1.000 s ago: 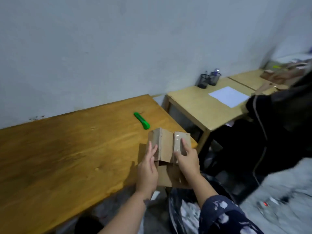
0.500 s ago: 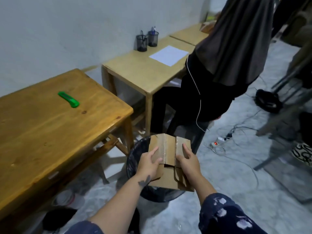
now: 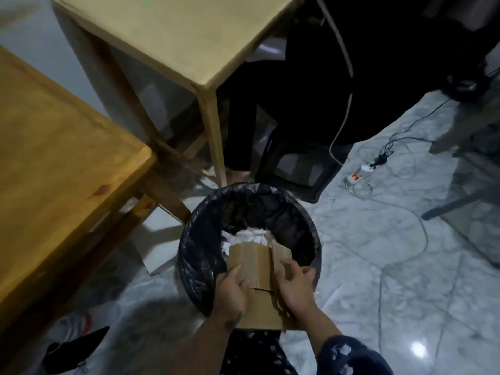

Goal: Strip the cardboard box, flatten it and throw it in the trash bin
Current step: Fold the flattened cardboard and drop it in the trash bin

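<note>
Single head-worn wide-angle view, pointing steeply down.
It looks from above onto the hands (image 3: 259,290) close below the lens, the bin (image 3: 189,255) under them, and floor (image 3: 378,266) beyond.

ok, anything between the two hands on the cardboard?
Head view: only bare cardboard between the left hand and right hand, over the trash bin.

Two hands: left hand (image 3: 233,289), right hand (image 3: 295,286); one cardboard box (image 3: 259,269); one trash bin (image 3: 312,226); two tables: darker table (image 3: 54,163), paler table (image 3: 184,31).
</note>
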`<act>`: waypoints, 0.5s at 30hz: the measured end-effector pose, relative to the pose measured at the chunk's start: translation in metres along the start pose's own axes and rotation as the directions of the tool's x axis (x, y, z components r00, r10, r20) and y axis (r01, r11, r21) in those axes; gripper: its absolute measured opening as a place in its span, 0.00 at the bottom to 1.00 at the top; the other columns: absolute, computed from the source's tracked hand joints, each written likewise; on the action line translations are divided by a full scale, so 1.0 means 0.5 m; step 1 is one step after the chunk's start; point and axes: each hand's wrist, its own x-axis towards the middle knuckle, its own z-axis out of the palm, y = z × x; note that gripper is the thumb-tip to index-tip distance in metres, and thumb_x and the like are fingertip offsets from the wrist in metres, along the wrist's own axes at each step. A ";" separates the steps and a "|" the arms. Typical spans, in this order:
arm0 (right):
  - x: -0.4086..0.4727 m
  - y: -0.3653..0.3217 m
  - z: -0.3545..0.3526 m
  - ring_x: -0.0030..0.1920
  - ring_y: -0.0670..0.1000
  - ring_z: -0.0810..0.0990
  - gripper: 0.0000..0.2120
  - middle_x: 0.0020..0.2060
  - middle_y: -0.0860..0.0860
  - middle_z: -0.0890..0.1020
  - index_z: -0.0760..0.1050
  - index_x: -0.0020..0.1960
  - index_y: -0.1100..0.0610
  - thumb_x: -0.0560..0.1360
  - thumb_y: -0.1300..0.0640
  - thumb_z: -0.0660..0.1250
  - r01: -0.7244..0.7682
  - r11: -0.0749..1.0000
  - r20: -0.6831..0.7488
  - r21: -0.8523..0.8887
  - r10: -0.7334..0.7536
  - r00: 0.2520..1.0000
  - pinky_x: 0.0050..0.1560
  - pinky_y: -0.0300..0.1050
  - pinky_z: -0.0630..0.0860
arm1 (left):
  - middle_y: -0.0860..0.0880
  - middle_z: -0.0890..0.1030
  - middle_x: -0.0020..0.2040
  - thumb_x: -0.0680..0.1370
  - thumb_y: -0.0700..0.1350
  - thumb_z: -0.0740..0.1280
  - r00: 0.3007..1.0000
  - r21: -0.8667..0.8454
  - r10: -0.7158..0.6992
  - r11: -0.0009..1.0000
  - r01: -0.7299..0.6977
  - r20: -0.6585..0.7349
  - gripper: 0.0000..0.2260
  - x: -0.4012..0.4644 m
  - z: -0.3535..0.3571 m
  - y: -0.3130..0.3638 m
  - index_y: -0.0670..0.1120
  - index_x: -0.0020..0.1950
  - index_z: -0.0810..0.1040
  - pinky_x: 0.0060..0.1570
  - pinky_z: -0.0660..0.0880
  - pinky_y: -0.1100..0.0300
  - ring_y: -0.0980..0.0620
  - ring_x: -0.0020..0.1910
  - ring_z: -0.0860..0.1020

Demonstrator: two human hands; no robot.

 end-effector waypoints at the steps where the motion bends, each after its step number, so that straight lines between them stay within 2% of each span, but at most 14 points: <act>1: 0.042 0.008 0.023 0.56 0.55 0.68 0.16 0.61 0.56 0.63 0.69 0.66 0.51 0.79 0.50 0.59 -0.020 1.000 0.030 -0.018 0.021 0.999 0.61 0.46 0.68 | 0.38 0.68 0.68 0.79 0.39 0.62 1.000 0.023 -0.017 1.000 0.017 -0.002 0.22 0.042 0.015 -0.019 0.43 0.73 0.65 0.59 0.61 0.67 0.43 0.65 0.70; 4: 0.173 0.033 0.087 0.61 0.58 0.70 0.17 0.64 0.58 0.62 0.68 0.67 0.52 0.80 0.49 0.57 -0.056 0.998 0.079 -0.018 0.057 0.995 0.62 0.46 0.68 | 0.36 0.74 0.62 0.78 0.42 0.61 0.997 0.108 -0.064 0.992 0.059 0.046 0.19 0.184 0.058 -0.073 0.43 0.70 0.69 0.52 0.68 0.61 0.41 0.57 0.75; 6: 0.265 0.051 0.127 0.63 0.59 0.70 0.18 0.66 0.59 0.63 0.68 0.68 0.51 0.80 0.49 0.57 -0.075 0.997 0.078 -0.028 0.077 0.994 0.62 0.45 0.67 | 0.36 0.76 0.61 0.79 0.44 0.59 0.995 0.187 -0.072 0.981 0.058 0.068 0.18 0.281 0.087 -0.103 0.43 0.69 0.69 0.53 0.71 0.56 0.40 0.57 0.76; 7: 0.312 0.061 0.148 0.65 0.59 0.68 0.18 0.67 0.60 0.64 0.67 0.69 0.51 0.80 0.49 0.56 -0.076 0.996 0.073 -0.040 0.079 0.994 0.63 0.45 0.67 | 0.36 0.75 0.63 0.80 0.44 0.58 0.996 0.208 -0.072 0.976 0.058 0.060 0.18 0.323 0.099 -0.111 0.42 0.69 0.69 0.53 0.71 0.56 0.40 0.59 0.75; 9: 0.401 0.082 0.190 0.68 0.60 0.66 0.19 0.67 0.61 0.65 0.67 0.70 0.51 0.81 0.49 0.55 -0.057 0.996 0.059 -0.064 0.060 0.996 0.65 0.45 0.65 | 0.37 0.70 0.69 0.81 0.44 0.58 0.997 0.203 -0.059 0.978 0.048 0.051 0.20 0.399 0.130 -0.126 0.41 0.72 0.66 0.54 0.68 0.60 0.41 0.64 0.71; 10: 0.444 0.095 0.211 0.67 0.61 0.67 0.19 0.67 0.62 0.66 0.67 0.70 0.51 0.81 0.49 0.54 -0.054 0.996 0.046 -0.072 0.057 0.997 0.65 0.46 0.65 | 0.38 0.67 0.71 0.82 0.44 0.56 0.997 0.214 -0.053 0.976 0.041 0.052 0.20 0.434 0.148 -0.132 0.41 0.74 0.62 0.58 0.66 0.59 0.41 0.67 0.68; 13: 0.556 0.141 0.269 0.66 0.64 0.68 0.19 0.68 0.62 0.66 0.65 0.72 0.51 0.82 0.51 0.52 -0.036 0.993 0.010 -0.117 0.037 0.999 0.66 0.50 0.65 | 0.39 0.57 0.76 0.83 0.46 0.49 0.998 0.328 -0.031 0.945 0.009 0.061 0.21 0.536 0.207 -0.162 0.44 0.76 0.56 0.70 0.58 0.51 0.40 0.73 0.59; 15: 0.608 0.174 0.305 0.70 0.63 0.64 0.20 0.70 0.62 0.66 0.63 0.73 0.52 0.82 0.52 0.50 -0.021 0.983 0.017 -0.180 0.025 1.000 0.68 0.51 0.64 | 0.38 0.55 0.76 0.83 0.49 0.48 0.996 0.321 -0.080 0.945 0.061 0.047 0.21 0.588 0.247 -0.186 0.45 0.76 0.54 0.71 0.56 0.47 0.38 0.74 0.57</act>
